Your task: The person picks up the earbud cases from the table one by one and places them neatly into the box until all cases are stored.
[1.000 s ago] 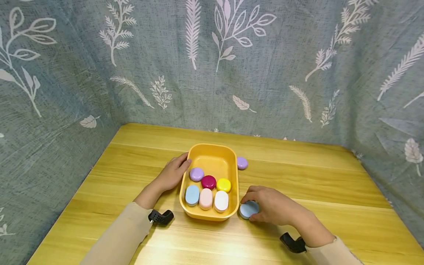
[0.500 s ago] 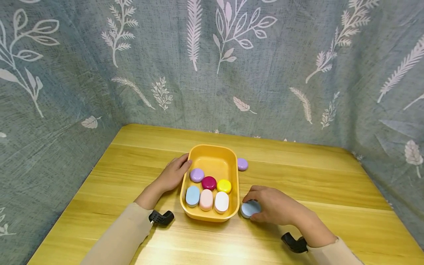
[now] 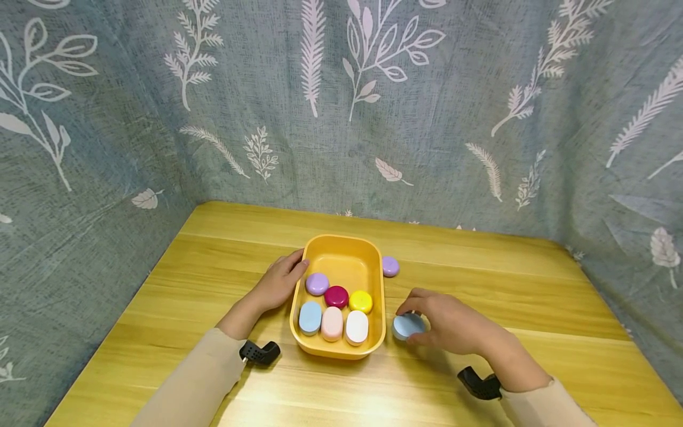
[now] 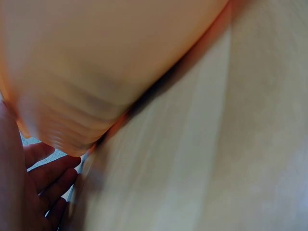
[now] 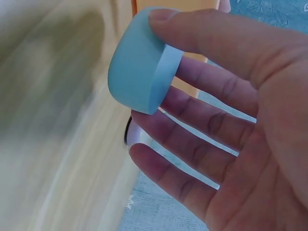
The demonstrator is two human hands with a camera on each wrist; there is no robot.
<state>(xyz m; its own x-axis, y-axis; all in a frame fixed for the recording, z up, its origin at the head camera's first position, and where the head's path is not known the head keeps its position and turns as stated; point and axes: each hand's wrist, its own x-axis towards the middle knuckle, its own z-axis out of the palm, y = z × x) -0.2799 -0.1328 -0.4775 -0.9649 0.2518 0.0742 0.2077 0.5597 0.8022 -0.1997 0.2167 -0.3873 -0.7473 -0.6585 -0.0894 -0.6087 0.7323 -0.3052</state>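
My right hand (image 3: 453,320) pinches a smooth light blue rounded piece (image 3: 408,327) between thumb and fingers, just right of the box. The right wrist view shows the thumb on this blue piece (image 5: 137,62), fingers on its other side. It seems slightly off the table. My left hand (image 3: 278,281) rests against the left wall of a yellow-orange box (image 3: 341,354), thumb at the rim. In the left wrist view, its fingers (image 4: 55,173) lie fairly straight and spread beside the box. Inside sit oval light blue (image 3: 310,318), pink (image 3: 332,324) and white (image 3: 357,328) pieces.
Behind that row in the box lie round purple (image 3: 317,284), magenta (image 3: 336,296) and yellow (image 3: 360,302) pieces. Another purple piece (image 3: 391,266) lies on the table (image 3: 480,267) by the box's right wall. A patterned curtain (image 3: 341,148) surrounds the table.
My right hand has moved a little right and away from the box with the light blue piece. The left hand and the box have stayed put.
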